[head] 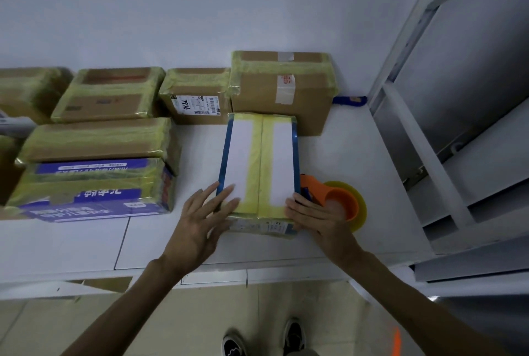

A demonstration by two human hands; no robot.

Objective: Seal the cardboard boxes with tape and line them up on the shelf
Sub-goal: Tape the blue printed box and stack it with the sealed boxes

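Observation:
A white box with blue edges (259, 161) lies on the white shelf (352, 155), a band of yellow tape along its middle seam. My left hand (200, 221) lies against its near left corner with straight fingers touching the top and side. My right hand (312, 218) rests on the near right corner, fingers over the edge. An orange tape dispenser with a yellow roll (340, 202) sits on the shelf just right of the box, behind my right hand.
Several taped cardboard boxes stand along the wall: a large brown one (282, 89), a labelled one (196, 96), another (110, 95). A brown box (97, 138) rests on a blue printed box (91, 186). A metal rack upright (415, 132) rises at the right.

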